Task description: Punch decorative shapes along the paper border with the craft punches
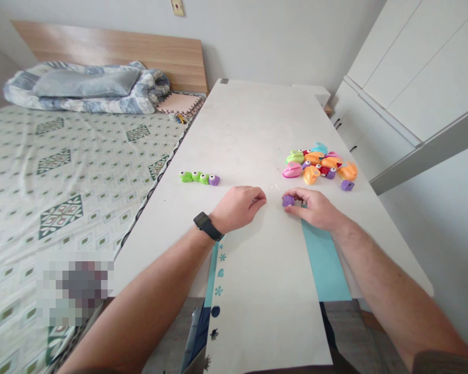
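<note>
My right hand (315, 206) grips a small purple craft punch (288, 201) between thumb and fingers, just above the table. To its left, my left hand (244, 205) is closed in a pinch, and whatever is in the fingertips is too small to make out. Below both hands lies a long white paper sheet (269, 291) with shaped holes down its left side, some flower-like, one round. It overhangs the table's near edge. Under it sits a light blue sheet (327, 265), showing at both sides and through several holes.
Several green punches (196, 177) and a purple punch (214, 180) stand in a row on the left of the white table (257, 119). A pile of colourful punches (315, 162) lies at the right, with another purple punch (347, 185) beside it. A bed (101, 156) adjoins the table's left side.
</note>
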Demonstrator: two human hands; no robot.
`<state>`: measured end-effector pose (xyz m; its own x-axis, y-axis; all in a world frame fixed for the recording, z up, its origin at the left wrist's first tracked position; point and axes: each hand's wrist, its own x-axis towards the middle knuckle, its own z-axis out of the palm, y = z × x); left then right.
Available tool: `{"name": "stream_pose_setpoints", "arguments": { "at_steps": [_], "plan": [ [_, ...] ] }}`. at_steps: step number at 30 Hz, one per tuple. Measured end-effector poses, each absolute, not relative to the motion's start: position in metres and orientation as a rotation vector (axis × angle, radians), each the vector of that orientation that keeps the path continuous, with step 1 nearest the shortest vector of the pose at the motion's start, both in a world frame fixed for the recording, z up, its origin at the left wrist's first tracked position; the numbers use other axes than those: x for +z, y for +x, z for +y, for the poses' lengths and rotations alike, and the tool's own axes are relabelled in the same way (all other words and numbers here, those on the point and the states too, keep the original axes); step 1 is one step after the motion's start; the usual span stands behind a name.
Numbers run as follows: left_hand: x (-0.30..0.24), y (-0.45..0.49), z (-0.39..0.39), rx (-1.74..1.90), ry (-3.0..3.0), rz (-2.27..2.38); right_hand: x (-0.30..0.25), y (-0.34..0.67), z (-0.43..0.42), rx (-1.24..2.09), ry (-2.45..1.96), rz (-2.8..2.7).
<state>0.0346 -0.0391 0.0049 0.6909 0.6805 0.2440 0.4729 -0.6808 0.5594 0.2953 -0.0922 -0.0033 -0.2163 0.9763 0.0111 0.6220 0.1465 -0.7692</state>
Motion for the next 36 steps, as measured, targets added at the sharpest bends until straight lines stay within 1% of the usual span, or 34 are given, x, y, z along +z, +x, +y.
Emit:
{"name": "stream_pose_setpoints", "arguments": {
  "at_steps": [12, 24, 30, 36],
  "plan": [
    [0.004, 0.035, -0.039, 0.607, 2.443, 0.892, -0.002, 0.29, -0.094, 0.945, -1.513, -1.837],
    [0.004, 0.035, -0.039, 0.597, 2.459, 0.911, -0.001, 0.286, -0.094, 0.921, -1.518, -1.852],
    [0.002, 0.046, -0.044, 0.663, 2.489, 0.918, 0.004, 0.28, -0.096, 0.842, -1.494, -1.899],
    [-0.002, 0.068, -0.048, 0.603, 2.507, 0.787, 0.007, 0.275, -0.098, 0.806, -1.457, -1.92]
  ]
}}
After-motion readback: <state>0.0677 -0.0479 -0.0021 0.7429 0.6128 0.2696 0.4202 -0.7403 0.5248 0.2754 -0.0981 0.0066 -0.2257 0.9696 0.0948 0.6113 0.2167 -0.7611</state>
